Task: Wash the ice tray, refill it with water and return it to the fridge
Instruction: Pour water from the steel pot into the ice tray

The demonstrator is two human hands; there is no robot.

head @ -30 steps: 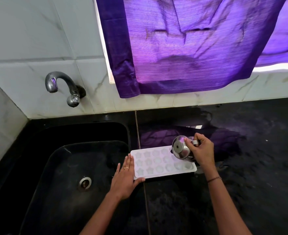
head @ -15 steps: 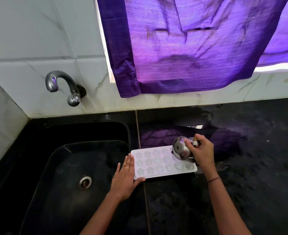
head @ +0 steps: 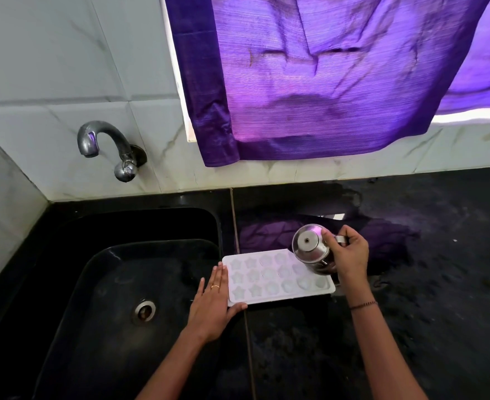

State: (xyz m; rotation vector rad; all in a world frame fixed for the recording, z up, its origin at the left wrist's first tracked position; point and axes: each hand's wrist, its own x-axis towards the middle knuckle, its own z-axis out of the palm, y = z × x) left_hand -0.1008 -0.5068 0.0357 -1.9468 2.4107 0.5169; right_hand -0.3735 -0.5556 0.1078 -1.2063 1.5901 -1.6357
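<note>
Ice tray (head: 281,299): laid on table (head: 411,313) beside sink (head: 116,284) | left hand (head: 212,307): flat, pressed against tray's left edge | right hand (head: 350,255): wrapped round handle of steel jug (head: 310,249), tilted over right cells | step: refill judged in hand | next: level carry required.

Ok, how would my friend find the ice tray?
Find the big black sink. Just right of it, on the dark counter, lies the ice tray. It is the only flat white thing there, dotted with little star and round pockets.
</note>
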